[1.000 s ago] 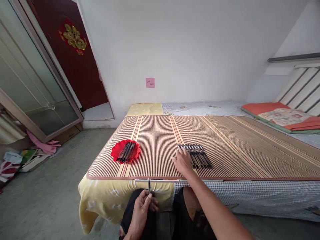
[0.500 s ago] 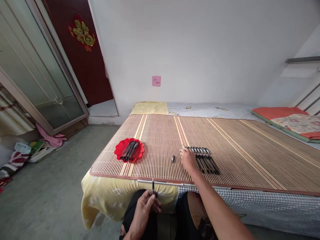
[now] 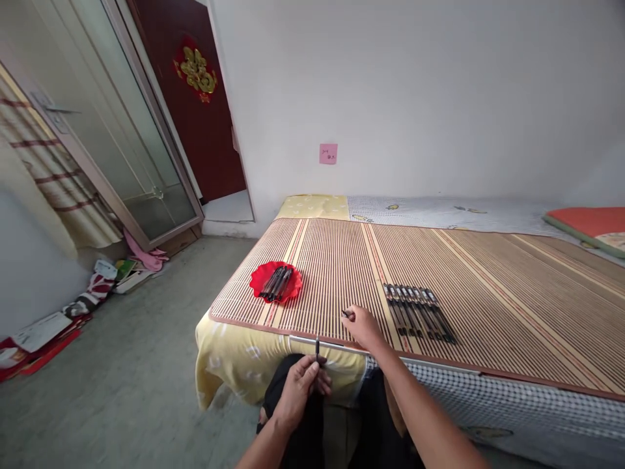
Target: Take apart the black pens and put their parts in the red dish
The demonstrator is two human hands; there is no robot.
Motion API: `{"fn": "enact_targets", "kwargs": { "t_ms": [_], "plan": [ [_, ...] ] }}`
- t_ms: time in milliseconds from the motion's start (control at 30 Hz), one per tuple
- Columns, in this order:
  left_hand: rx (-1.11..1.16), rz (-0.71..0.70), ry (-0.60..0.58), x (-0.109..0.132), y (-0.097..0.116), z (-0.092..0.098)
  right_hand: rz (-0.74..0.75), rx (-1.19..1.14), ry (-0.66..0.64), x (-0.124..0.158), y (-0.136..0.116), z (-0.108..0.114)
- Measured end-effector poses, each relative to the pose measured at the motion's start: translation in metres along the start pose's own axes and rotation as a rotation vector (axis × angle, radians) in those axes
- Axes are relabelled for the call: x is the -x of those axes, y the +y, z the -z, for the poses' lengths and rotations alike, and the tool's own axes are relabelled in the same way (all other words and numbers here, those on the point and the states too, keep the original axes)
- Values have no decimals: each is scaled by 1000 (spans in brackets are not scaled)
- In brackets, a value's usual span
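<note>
My left hand (image 3: pixel 299 391) is closed on a dark pen (image 3: pixel 317 347), uncapped and held upright just off the front edge of the bed, its tip pointing away from me. Between the fingertips of my right hand (image 3: pixel 364 327) is a small dark pen cap (image 3: pixel 345 314), just above or on the bamboo mat (image 3: pixel 332 260); whether it touches the mat I cannot tell. To the right of that hand lies a neat row of several black pens (image 3: pixel 417 314), side by side. A red scalloped plate (image 3: pixel 256 285) on the left carries several more dark pens (image 3: pixel 278 283).
The mat covers a bed with a yellow patterned sheet (image 3: pixel 229 361) and a checked cloth (image 3: pixel 517 400) hanging over the front. Folded orange bedding (image 3: pixel 586 225) lies at the far right. A pink note (image 3: pixel 328 154) is stuck on the wall. Clothes and papers sit on the floor at left.
My right hand has moved left from the row of pens and picked up the pen cap that lay on the mat. My left hand still holds the pen. The view has turned left.
</note>
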State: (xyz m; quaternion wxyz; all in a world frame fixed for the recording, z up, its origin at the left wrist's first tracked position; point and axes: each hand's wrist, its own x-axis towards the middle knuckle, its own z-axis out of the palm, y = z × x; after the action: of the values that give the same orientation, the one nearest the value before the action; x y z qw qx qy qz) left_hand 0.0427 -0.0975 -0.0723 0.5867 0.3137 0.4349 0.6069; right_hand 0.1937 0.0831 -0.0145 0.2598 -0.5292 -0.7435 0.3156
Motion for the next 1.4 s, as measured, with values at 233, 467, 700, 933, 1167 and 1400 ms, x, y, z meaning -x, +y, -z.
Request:
{"fn": "enact_targets", "kwargs": {
  "t_ms": [233,467,700,933,1167,1400],
  "plan": [
    [-19,1,-20,1,1,-1,13,-533,32,54,5,-4],
    [-87,-19,-24,4,5,-4,22,-774,28,62,-19,-11],
    [-119,-26,-26,4,6,-4,61,-773,-83,65,-29,-17],
    [-105,-15,-54,8,5,-4,52,-684,-186,81,-27,-30],
    [-83,20,-108,11,3,-6,2,-618,-190,88,-21,-38],
    [-50,-5,-42,9,-2,-5,-53,-555,-375,129,6,-36]
  ]
}}
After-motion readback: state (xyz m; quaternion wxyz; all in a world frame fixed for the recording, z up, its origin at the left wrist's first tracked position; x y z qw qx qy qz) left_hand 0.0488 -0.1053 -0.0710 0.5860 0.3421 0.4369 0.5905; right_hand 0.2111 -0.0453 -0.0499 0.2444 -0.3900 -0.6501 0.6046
